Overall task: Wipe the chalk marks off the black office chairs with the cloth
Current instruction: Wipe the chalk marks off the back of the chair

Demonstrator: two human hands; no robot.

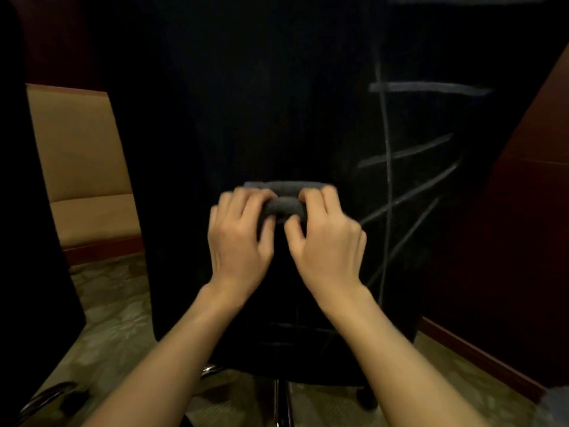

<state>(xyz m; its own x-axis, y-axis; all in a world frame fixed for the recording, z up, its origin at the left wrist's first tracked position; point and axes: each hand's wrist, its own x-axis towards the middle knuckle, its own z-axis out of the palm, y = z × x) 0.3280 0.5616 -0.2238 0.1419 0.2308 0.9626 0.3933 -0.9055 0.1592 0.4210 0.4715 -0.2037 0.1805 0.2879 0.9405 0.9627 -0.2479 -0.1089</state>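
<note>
I have both hands curled on the grey cloth (283, 198), left hand (241, 235) and right hand (323, 234) pinching its rolled ends against the black office chair back (246, 103). It looks soft and light, so I'd bunch it into one palm before wiping. The chalk marks (431, 87) sit to the right; faint strokes lower down are hard to make out.

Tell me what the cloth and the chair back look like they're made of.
The cloth looks like soft grey fabric, perhaps microfibre or terry: it bunches into rounded rolls where both hands grip it and has a matt, fuzzy surface. The chair back looks like black woven fabric or mesh, matt with no shine, and chalk marks cling to it as dusty streaks. The image is too dark to be sure of the weave.
</note>
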